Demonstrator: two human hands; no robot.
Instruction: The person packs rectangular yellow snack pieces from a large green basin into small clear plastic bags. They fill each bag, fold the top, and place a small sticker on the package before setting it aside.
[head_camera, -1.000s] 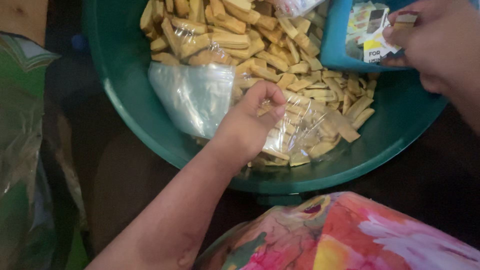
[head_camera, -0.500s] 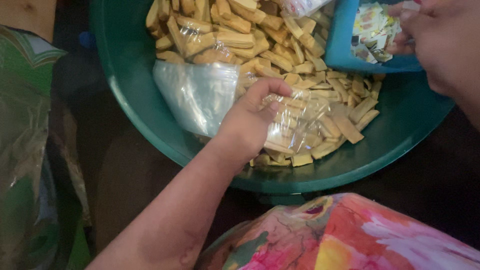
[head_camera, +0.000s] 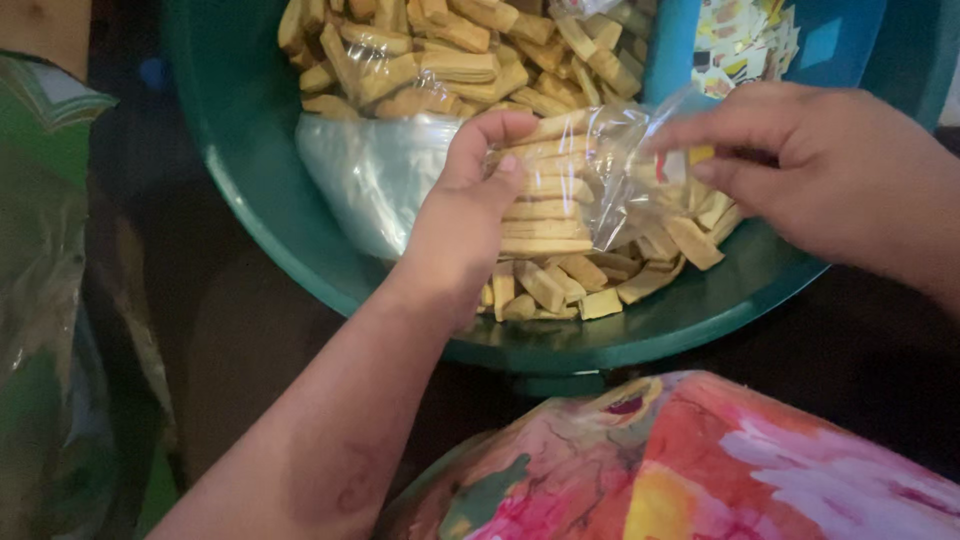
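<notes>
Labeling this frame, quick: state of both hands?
Left hand: closed around clear bag of stacked snack sticks.
Right hand: fingers pinching the bag's open end.

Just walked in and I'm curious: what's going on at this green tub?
A person's left hand grips a clear plastic bag stacked with tan snack sticks, held over a green tub heaped with loose sticks. The right hand pinches the bag's open end. A blue tray of small paper slips sits behind.

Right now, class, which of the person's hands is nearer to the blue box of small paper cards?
Right. The right hand is just below the blue box, pinching the clear bag. The left hand holds the bag's stacked sticks, farther left.
</notes>
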